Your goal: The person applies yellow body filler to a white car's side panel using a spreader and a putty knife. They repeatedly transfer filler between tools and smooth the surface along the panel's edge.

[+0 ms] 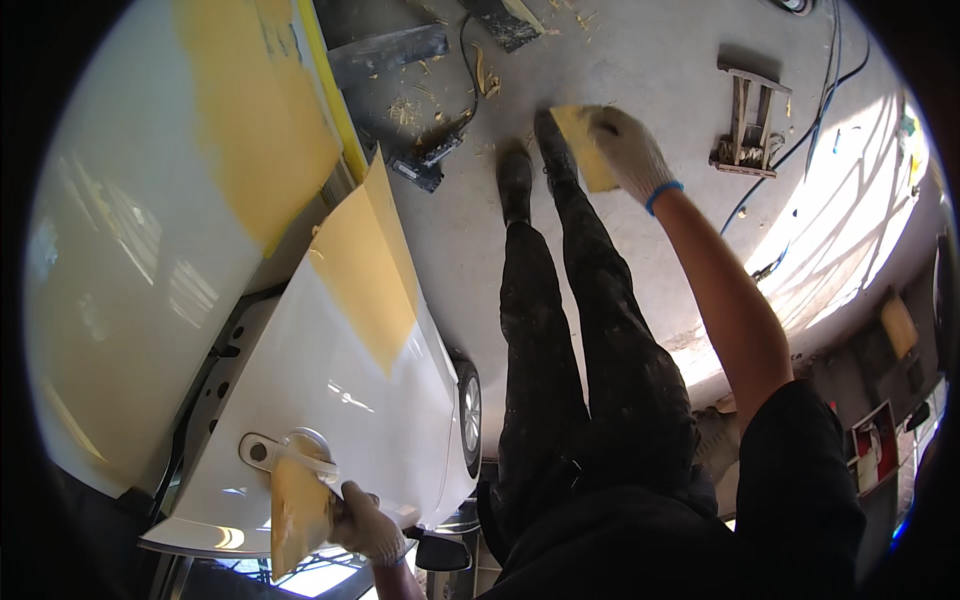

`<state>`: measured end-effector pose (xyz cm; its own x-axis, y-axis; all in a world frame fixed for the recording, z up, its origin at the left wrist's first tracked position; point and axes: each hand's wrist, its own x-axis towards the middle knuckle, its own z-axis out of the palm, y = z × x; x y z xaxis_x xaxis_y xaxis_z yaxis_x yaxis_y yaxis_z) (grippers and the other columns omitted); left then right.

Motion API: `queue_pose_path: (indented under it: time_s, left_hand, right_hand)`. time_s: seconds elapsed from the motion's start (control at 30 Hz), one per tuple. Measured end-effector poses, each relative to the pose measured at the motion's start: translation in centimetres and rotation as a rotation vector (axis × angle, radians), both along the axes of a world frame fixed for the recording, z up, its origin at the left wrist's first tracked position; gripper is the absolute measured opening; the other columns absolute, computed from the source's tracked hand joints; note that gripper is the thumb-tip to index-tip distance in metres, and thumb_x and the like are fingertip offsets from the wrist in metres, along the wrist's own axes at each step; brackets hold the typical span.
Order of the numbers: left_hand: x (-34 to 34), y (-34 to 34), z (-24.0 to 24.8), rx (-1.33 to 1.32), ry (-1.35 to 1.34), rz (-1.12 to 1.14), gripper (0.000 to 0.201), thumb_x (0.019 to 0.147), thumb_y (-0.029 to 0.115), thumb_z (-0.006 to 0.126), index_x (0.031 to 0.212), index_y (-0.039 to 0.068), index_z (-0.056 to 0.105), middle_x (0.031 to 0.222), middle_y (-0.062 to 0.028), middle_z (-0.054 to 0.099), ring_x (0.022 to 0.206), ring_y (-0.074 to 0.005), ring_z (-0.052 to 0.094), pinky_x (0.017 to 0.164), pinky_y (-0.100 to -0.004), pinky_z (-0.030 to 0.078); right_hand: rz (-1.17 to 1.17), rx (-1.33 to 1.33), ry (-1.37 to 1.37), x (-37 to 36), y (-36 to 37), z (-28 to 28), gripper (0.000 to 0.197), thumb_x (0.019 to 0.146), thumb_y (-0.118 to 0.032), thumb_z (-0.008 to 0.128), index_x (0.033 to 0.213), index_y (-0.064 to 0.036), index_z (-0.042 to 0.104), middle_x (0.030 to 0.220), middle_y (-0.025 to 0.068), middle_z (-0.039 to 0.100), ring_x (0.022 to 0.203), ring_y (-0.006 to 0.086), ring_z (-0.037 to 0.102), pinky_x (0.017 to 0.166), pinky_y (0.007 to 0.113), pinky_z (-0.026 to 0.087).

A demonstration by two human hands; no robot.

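Note:
My left hand point(368, 527), in a pale work glove, is closed on the edge of a flat putty board point(300, 515) with tan and yellow smears, next to the door handle point(262, 452). My right hand point(628, 148), also gloved and slightly blurred, is raised over the floor near my shoes. It grips a thin, flat yellow piece point(590, 150) that looks like a putty spreader. To my left, a white car door point(370, 400) stands open, with a yellow filler patch point(365, 290) across its far end. The neighbouring white panel point(130, 250) carries a larger yellow patch point(255, 120).
A small wooden stool point(748, 120) lies on the concrete floor at the far right, beside cables point(800, 145). Dark trim pieces point(390, 52) and yellow scraps point(405, 112) lie at the far left. A car wheel point(471, 415) and side mirror point(442, 552) are beside me.

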<state>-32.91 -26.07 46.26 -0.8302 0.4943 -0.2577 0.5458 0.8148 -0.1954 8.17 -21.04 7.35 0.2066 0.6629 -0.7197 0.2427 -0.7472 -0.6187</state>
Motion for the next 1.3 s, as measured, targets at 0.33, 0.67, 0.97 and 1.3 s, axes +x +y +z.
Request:
queue_pose_path:
  time_s: [0.33,0.67,0.97,1.3]
  left_hand:
    - [5.6,0.3,-3.9,-0.154,-0.962,0.099,0.024,0.084,0.012,0.083,0.094,-0.003,0.067,0.075,-0.0043,0.067,0.063,-0.0106,0.064,0.056,-0.0246,0.051]
    - [9.0,1.2,-4.9,-0.085,-0.845,0.250,0.016,0.083,0.003,0.076,0.084,0.001,0.060,0.061,-0.0047,0.061,0.045,-0.0110,0.054,0.041,-0.0247,0.041]
    - [6.9,-1.6,-5.3,-0.388,-1.276,0.387,0.040,0.077,0.010,0.084,0.111,-0.004,0.067,0.085,-0.0076,0.071,0.072,-0.0149,0.067,0.067,-0.0304,0.055]
    - [8.7,-0.4,-6.3,-0.395,-1.341,0.594,0.020,0.088,0.001,0.068,0.086,0.006,0.048,0.064,-0.0058,0.054,0.048,-0.0122,0.052,0.046,-0.0307,0.048]
  right_hand:
    - [-0.105,0.367,1.064,-7.6,0.6,22.7,0.032,0.098,-0.002,0.066,0.130,-0.0006,0.068,0.120,0.0174,0.070,0.118,0.0285,0.068,0.100,0.040,0.058]
    - [0.465,0.217,0.816,-8.0,-0.4,21.5,0.027,0.098,-0.005,0.066,0.124,-0.0040,0.071,0.111,0.0162,0.071,0.100,0.0284,0.073,0.088,0.038,0.061]
    - [0.024,-0.175,1.013,-7.5,-2.8,20.8,0.025,0.093,-0.006,0.063,0.116,-0.0001,0.067,0.114,0.0085,0.068,0.109,0.0193,0.067,0.100,0.037,0.054]
    - [0.342,-0.187,0.960,-7.7,-6.1,19.5,0.038,0.098,-0.013,0.063,0.133,0.0015,0.062,0.117,0.0120,0.069,0.106,0.0190,0.068,0.098,0.032,0.056]
